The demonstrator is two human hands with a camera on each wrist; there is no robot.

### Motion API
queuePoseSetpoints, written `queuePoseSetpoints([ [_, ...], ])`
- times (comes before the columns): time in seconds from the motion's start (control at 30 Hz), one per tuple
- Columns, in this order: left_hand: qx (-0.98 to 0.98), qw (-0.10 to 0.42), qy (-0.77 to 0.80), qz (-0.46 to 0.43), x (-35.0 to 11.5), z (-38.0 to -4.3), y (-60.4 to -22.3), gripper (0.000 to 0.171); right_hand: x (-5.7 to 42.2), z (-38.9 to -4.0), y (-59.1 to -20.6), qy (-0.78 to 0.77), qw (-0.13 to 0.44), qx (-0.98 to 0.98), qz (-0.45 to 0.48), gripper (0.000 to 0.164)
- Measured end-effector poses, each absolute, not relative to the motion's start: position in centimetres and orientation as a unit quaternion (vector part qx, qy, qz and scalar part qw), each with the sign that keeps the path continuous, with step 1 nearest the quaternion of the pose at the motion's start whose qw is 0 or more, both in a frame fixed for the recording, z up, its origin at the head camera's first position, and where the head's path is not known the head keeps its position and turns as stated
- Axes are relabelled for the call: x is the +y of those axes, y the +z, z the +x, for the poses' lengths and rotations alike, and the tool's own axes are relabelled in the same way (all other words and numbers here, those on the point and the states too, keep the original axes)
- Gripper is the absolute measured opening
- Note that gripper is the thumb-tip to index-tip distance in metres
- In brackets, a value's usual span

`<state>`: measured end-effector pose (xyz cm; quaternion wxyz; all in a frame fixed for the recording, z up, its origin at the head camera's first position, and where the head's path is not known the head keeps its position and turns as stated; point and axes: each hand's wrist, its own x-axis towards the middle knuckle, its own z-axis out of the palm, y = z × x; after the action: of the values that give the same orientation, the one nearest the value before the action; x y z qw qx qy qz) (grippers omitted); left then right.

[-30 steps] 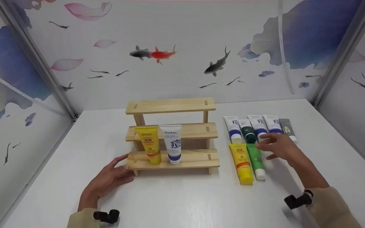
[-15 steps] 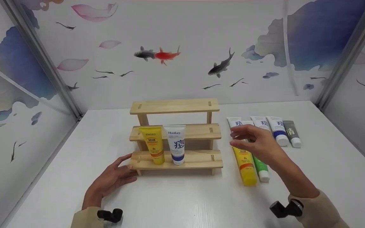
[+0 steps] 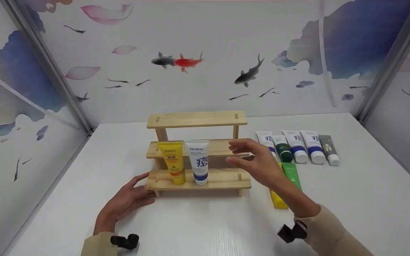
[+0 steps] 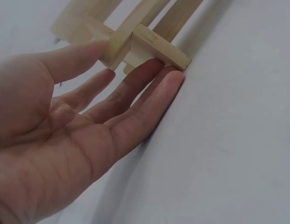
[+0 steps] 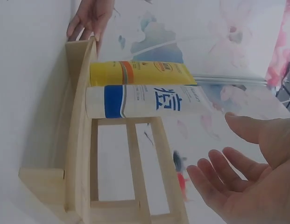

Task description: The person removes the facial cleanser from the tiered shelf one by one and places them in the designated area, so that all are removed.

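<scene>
My left hand (image 3: 125,199) is at the left end of the wooden three-step display rack (image 3: 198,183). In the left wrist view its fingertips touch the end of the bottom step, with the fingers fairly straight. On the bottom step, a yellow squeeze tube (image 3: 172,161) and a white-and-blue squeeze tube (image 3: 198,161) stand upright on their caps. My right hand (image 3: 262,163) hovers in front of the rack's right end, fingers spread from the thumb and nothing between them. In the right wrist view, the white-and-blue tube (image 5: 145,101) appears beyond its thumb.
Right of the rack lies a row of several tubes, among them a dark green tube (image 3: 282,148) and a grey tube (image 3: 329,150). In front of them lie a green tube (image 3: 291,172) and another yellow tube (image 3: 279,202), partly hidden by my right arm. Printed panels (image 3: 198,89) enclose the table.
My right hand has moved left from above the lying tubes to the rack's right end, carrying nothing. My left hand has stayed at the rack. The view has shifted slightly.
</scene>
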<state>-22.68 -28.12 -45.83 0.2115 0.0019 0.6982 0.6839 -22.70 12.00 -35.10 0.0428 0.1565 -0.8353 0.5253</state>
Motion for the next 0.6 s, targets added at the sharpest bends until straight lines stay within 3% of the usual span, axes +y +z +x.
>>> queuePoseSetpoints([
  [0.43, 0.705, 0.204, 0.679, -0.011, -27.9, -22.8, -45.7, 0.068, 8.3, -23.9, -37.2, 0.607, 0.0, -0.78, 0.152, 0.055],
  [0.6, 0.703, 0.207, 0.68, -0.01, -28.0, -22.7, -45.8, 0.068, 7.3, -24.2, -37.5, 0.624, 0.008, -0.769, 0.139, 0.054],
])
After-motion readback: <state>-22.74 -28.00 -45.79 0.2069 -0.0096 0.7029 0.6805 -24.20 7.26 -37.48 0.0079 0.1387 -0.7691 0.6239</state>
